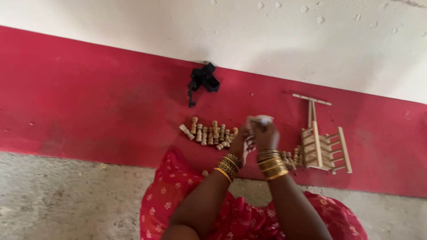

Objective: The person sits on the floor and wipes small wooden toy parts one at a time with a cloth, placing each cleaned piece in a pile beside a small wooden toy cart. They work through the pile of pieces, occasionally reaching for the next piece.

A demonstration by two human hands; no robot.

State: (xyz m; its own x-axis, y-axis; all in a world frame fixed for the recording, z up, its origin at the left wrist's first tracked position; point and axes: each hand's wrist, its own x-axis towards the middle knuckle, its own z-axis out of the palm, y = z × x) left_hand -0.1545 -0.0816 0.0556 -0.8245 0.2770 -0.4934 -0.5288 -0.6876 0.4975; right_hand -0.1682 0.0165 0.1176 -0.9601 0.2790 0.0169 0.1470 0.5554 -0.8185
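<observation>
Hands raised together: right hand [266,135] pinching white cloth [260,120]; left hand [243,144] curled alongside, grip unclear.

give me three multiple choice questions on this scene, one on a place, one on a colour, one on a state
1. Where does the row of small turned wooden pegs lie?
A. on the red strip of floor
B. on the grey concrete
C. in the person's lap

2. What colour is the bundle of cloth by the wall?
A. white
B. black
C. yellow

3. How do the hands stand?
A. spread flat on the floor
B. far apart at the sides
C. raised close together, fingers closed on a small pale piece

Answers:
1 A, the pegs rest on the red strip, left of the left hand.
2 B, the bundle is black against the red.
3 C, the right hand meets the left hand around a small pale piece, too blurred to name, left of the wooden frame.
</observation>
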